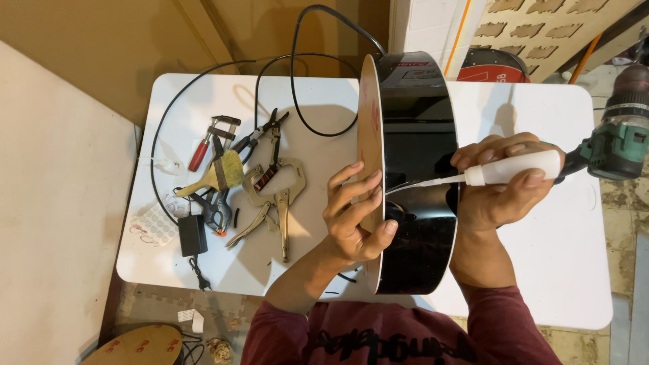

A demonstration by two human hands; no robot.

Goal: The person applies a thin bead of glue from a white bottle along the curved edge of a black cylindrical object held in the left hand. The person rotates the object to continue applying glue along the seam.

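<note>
The fingers point(365, 186) of the left hand point(355, 220) are curled around the pale round panel point(369, 122) at the left rim of the black drum point(416, 176), gripping its edge, with the thumb pressed on the drum's glossy wall. The right hand point(500, 186) is closed around a white squeeze bottle point(517, 167); its thin nozzle points toward nine o'clock and its tip sits just beside the left fingertips, at the seam where panel meets drum.

The drum stands on its side at the middle of the white counter point(561, 270), reaching from the far edge at twelve o'clock nearly to the near edge at six. Bare counter lies at three and four o'clock of the drum. At nine o'clock sits a heap of tools: locking pliers point(274, 203), a red-handled clamp point(209, 138), a brush point(216, 177), and a black adapter point(193, 233), all well apart from the hands. Black cable point(297, 74) loops over the counter's far edge at eleven o'clock.

At two o'clock a green and black drill point(618, 138) is cut off by the frame's right side; what bears it cannot be told. The drum's far rim is hidden behind the right wrist, and the nozzle's very tip is hard to make out against the black reflection.
</note>
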